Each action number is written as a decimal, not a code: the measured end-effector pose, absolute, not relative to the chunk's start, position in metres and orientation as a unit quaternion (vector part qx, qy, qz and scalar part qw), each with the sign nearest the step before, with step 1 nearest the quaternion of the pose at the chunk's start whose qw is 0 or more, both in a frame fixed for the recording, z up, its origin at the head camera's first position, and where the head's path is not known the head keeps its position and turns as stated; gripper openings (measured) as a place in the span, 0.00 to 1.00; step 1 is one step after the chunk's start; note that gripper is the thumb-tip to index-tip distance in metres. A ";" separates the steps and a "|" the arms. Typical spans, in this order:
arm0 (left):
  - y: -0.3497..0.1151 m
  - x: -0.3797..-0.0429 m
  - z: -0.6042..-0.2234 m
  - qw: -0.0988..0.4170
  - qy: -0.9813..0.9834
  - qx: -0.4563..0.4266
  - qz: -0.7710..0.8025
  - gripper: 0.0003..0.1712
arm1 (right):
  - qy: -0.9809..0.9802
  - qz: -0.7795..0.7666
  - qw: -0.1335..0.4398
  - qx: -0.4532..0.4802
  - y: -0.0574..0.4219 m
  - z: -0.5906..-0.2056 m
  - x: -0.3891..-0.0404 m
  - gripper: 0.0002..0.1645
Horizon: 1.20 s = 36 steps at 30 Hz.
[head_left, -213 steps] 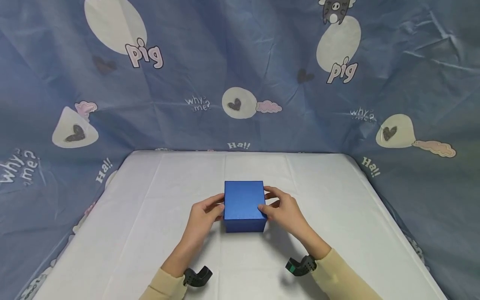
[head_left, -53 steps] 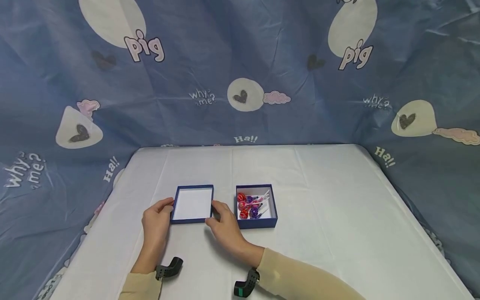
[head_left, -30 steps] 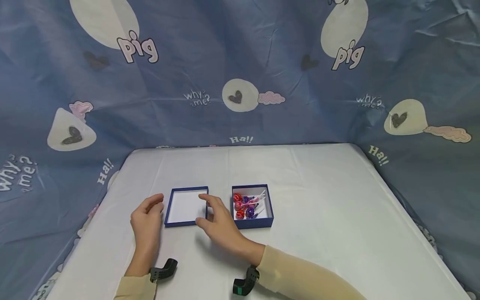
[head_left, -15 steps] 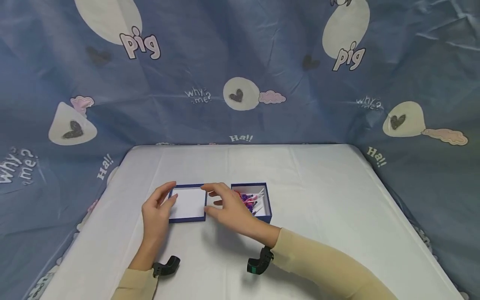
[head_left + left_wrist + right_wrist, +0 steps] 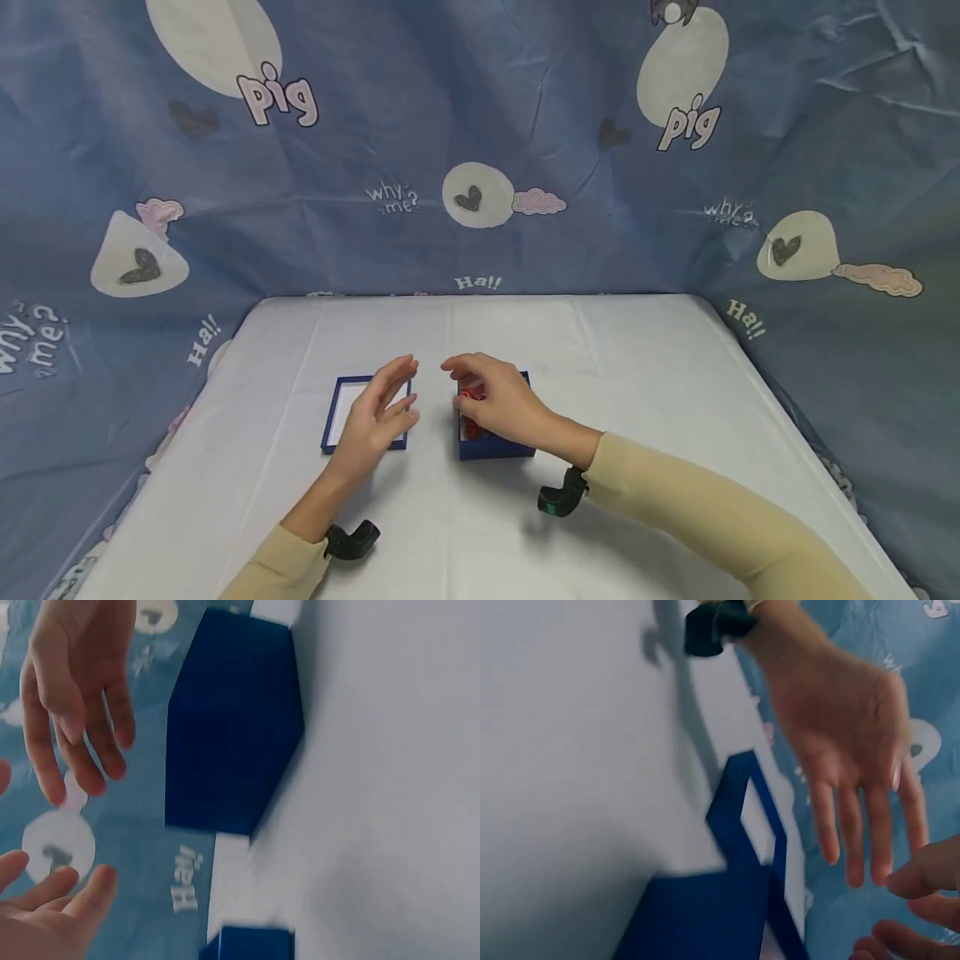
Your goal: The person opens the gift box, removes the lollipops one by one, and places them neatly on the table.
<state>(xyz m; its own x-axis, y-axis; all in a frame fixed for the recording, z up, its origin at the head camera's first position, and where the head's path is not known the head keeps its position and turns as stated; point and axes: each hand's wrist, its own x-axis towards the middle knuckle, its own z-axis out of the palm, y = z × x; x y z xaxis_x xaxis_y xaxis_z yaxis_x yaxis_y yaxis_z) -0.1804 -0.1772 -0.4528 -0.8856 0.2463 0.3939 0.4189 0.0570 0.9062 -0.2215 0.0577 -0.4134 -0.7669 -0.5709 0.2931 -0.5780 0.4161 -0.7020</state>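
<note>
As fingers (image 5: 465, 362) hover, squarish box (image 5: 495, 447), opening upward

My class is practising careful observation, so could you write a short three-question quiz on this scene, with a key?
1. True or false: the lid is on the box.
2. In the head view, what does the right hand partly hide? A) the lid only B) the box only C) both
3. What, if anything, is the left hand holding?

Key
1. False: the lid lies apart from the box, on the person's left, with its white inside facing up.
2. B
3. Nothing: its fingers are relaxed and there is no object in them.
</note>
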 end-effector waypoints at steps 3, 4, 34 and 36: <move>-0.165 -0.182 -0.451 0.027 -0.733 -0.241 -0.636 0.47 | -0.846 0.403 0.005 0.348 0.068 -0.415 -0.225 0.29; -0.161 -0.182 -0.451 0.018 -0.737 -0.243 -0.630 0.49 | -0.850 0.396 0.006 0.348 0.071 -0.415 -0.226 0.29; -0.121 -0.198 -0.495 -0.044 -0.762 -0.202 -0.614 0.63 | -0.898 0.230 -0.015 0.376 0.101 -0.438 -0.245 0.35; -0.121 -0.199 -0.494 -0.047 -0.761 -0.202 -0.614 0.63 | -0.896 0.226 -0.014 0.383 0.100 -0.438 -0.246 0.36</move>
<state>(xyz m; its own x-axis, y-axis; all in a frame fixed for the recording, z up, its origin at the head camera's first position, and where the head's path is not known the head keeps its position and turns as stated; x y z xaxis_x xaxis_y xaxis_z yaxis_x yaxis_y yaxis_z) -0.1992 -0.1207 -0.4941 -0.9138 0.3652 0.1778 0.2508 0.1632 0.9542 -0.2464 0.1004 -0.4383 -0.7068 -0.6918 0.1477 -0.6791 0.6050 -0.4158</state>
